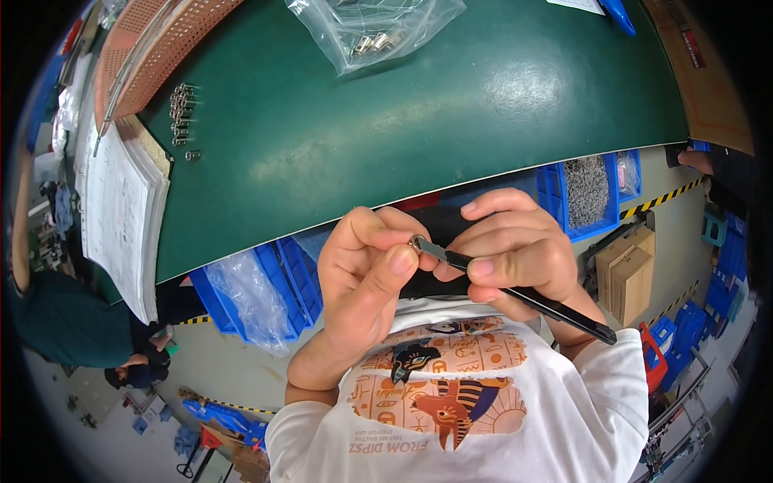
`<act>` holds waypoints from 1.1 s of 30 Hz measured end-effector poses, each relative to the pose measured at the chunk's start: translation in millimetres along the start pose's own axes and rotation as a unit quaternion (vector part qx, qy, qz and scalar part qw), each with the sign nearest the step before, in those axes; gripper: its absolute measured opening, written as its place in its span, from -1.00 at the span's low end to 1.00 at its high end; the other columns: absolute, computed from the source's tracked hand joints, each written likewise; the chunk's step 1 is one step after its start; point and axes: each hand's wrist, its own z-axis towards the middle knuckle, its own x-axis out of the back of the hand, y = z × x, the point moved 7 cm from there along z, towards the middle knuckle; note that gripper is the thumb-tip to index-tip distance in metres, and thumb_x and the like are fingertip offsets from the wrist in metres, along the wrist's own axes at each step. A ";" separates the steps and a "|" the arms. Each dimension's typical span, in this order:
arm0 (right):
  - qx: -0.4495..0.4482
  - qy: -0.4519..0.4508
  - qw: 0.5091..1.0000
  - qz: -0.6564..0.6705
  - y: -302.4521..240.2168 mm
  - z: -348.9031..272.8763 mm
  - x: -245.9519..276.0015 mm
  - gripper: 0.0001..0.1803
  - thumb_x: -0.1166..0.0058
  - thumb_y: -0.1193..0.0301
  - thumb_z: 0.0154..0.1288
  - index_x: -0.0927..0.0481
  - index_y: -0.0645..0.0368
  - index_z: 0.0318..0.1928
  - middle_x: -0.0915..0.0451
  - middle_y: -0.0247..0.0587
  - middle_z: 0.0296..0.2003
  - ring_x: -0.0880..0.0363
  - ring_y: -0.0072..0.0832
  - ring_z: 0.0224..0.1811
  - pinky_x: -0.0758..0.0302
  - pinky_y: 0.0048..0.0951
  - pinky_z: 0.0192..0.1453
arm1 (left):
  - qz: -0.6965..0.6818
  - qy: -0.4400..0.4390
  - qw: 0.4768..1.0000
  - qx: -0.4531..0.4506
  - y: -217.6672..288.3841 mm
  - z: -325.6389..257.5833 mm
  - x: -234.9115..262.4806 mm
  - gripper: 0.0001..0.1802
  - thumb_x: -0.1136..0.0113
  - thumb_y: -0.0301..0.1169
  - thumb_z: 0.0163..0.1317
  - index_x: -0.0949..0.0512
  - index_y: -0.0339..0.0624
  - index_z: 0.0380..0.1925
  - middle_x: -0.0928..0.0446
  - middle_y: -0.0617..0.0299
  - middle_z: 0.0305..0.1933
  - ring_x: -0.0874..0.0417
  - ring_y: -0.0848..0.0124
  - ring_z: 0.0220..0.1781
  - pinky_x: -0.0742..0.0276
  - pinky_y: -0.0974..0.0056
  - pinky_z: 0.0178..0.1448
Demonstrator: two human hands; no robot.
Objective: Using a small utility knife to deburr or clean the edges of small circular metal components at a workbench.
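Note:
Pinched between the thumb and fingertips of my left hand (362, 270) is a small metal part (416, 241), mostly covered by the fingers. My right hand (519, 249) is closed around a slim black utility knife (555, 307). Its short blade (433, 250) points left, and the tip meets the metal part or lies right against it; I cannot tell which. Both hands are held over my lap, just off the near edge of the green table (338, 161). A row of small metal fittings (182, 117) stands on the table's left side.
A clear plastic bag (374, 36) with metal pieces lies at the far side. A stack of papers (121, 217) and a perforated copper-coloured rack (149, 52) are at left. Blue bins sit below the table edge, one with many small metal pieces (586, 191). Cardboard boxes (626, 278) stand right.

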 end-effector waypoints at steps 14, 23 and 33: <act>0.073 -0.010 0.968 -0.239 5.5 -3.2 -2.3 -0.71 -0.24 0.44 -0.05 -0.41 0.17 -0.32 -0.54 -0.33 -0.59 -0.54 -0.50 -0.54 -0.49 -0.36 -0.18 | 0.056 -0.023 0.992 -0.109 14.1 -6.7 -2.5 -0.90 -0.06 -0.55 0.19 -0.34 -0.23 -0.33 -0.44 0.05 -0.30 -0.48 0.43 -0.33 -0.44 0.37 -0.18; 0.068 0.027 0.994 -0.081 -7.5 -0.2 -2.1 -0.72 -0.26 0.43 -0.06 -0.42 0.17 -0.36 -0.54 -0.24 -0.59 -0.53 -0.48 -0.57 -0.49 -0.39 -0.21 | 0.026 0.013 0.996 -0.079 8.9 -3.1 6.7 -0.90 -0.04 -0.60 0.19 -0.36 -0.24 -0.31 -0.44 0.05 -0.29 -0.48 0.42 -0.28 -0.42 0.35 -0.12; 0.063 0.033 0.995 -0.066 -10.9 -0.1 -1.2 -0.72 -0.25 0.45 -0.03 -0.40 0.19 -0.35 -0.54 -0.24 -0.60 -0.54 -0.47 -0.57 -0.50 -0.39 -0.23 | 0.091 0.000 0.983 -0.161 14.6 -3.2 9.3 -0.78 -0.12 -0.74 0.04 -0.40 -0.23 -0.35 -0.42 0.04 -0.18 -0.50 0.39 -0.18 -0.43 0.36 -0.07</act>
